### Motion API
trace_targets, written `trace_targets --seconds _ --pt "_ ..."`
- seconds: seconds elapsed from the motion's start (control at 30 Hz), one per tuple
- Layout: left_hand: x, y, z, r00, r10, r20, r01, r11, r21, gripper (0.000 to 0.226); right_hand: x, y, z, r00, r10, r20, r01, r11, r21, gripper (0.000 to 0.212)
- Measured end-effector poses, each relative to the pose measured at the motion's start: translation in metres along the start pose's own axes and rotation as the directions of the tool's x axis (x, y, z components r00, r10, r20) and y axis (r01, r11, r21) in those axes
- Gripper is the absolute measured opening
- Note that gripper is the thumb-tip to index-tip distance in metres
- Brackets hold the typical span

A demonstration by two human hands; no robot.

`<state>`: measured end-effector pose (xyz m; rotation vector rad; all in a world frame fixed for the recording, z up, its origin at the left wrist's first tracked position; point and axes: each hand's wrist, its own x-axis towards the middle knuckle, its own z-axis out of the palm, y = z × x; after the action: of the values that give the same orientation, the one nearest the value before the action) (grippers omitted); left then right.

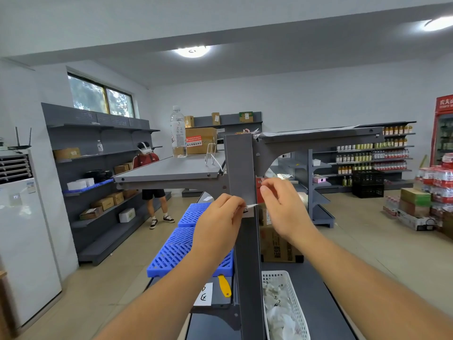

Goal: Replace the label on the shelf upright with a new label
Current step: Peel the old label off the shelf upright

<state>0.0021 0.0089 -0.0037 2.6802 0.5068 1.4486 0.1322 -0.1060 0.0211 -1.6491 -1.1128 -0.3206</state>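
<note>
A grey shelf upright (241, 168) rises in the middle of the view. A white label (248, 211) sticks to its front at hand height, its top edge curled away from the metal. My left hand (218, 222) pinches that curled edge from the left. To the right of the upright, my right hand (282, 207) has thumb and forefinger pressed together on something small, which I cannot make out. On the lower shelf lies a white sheet with black marks (204, 294) beside a yellow-handled tool (224, 285).
A white mesh basket (297, 305) of crumpled paper sits at the lower right. Blue plastic grids (186, 244) lie under my left arm. A water bottle (178, 132) stands on the upper shelf board. A person (152, 177) stands by the wall shelving at left.
</note>
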Motion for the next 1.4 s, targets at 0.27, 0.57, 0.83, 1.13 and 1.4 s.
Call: trace_targets --seconds 0.27,0.57,0.83,1.13,1.4 --pt "-0.007 -0.002 -0.016 0.986 0.109 -0.130 -0.122 0.988 -0.098 0.010 -0.003 0.001 0.000 0.972 0.150 0.181 -0.183 0.966 0.183 0.035" --pt "-0.004 0.005 -0.014 0.981 0.175 -0.083 -0.186 0.973 -0.139 0.013 -0.009 -0.003 -0.001 0.918 0.235 0.321 -0.376 0.777 0.505 0.032" --pt "-0.003 0.011 -0.010 0.990 0.127 -0.055 -0.137 0.950 -0.280 0.013 -0.012 0.002 -0.006 0.910 0.261 0.323 -0.410 0.694 0.592 0.020" --pt "-0.001 0.021 -0.012 0.996 -0.088 0.032 0.094 0.908 -0.408 0.019 -0.018 0.009 -0.004 0.907 0.246 0.342 -0.416 0.647 0.639 0.016" --pt "0.000 0.025 0.002 0.983 -0.171 -0.062 0.141 0.930 -0.339 0.010 -0.019 0.001 0.003 0.911 0.362 0.198 -0.405 0.695 0.594 0.009"
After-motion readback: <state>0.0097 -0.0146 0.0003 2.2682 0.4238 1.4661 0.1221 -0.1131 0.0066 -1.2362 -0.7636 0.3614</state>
